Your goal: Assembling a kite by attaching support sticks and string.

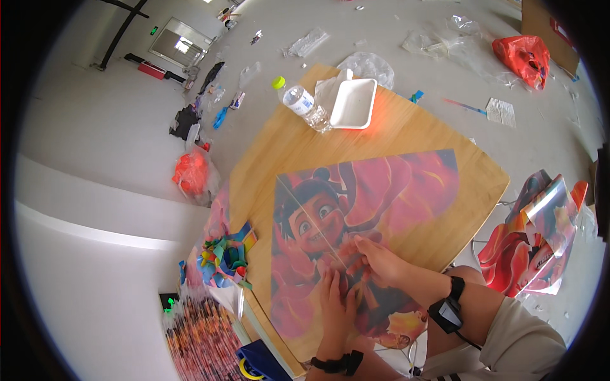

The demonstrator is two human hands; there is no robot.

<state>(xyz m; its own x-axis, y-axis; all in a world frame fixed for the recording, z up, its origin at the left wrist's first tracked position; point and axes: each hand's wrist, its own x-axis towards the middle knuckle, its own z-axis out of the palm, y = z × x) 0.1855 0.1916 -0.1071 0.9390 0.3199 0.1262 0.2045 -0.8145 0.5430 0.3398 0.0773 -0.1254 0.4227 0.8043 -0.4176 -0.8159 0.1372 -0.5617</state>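
A thin printed cartoon poster (406,184) with red and pink flames and a big-eyed, dark-haired figure lies over the wooden table (254,155). One pale straight line, an edge or a crease, runs slantwise across the figure down to my hands. My left hand (337,301) rests on the poster with its fingers stretched out. Just right of it, my right hand (378,261) has its fingers bent together at the lower end of the line. Whatever is between those fingertips is too small to make out.
A clear bottle (305,105) with a green cap stands beside a white tray (372,105) at the table's far end. Colourful scraps (222,257) and a pile of rolled prints (197,336) are on the left. A glossy red sheet (521,247) leans at right. Plastic litters the floor.
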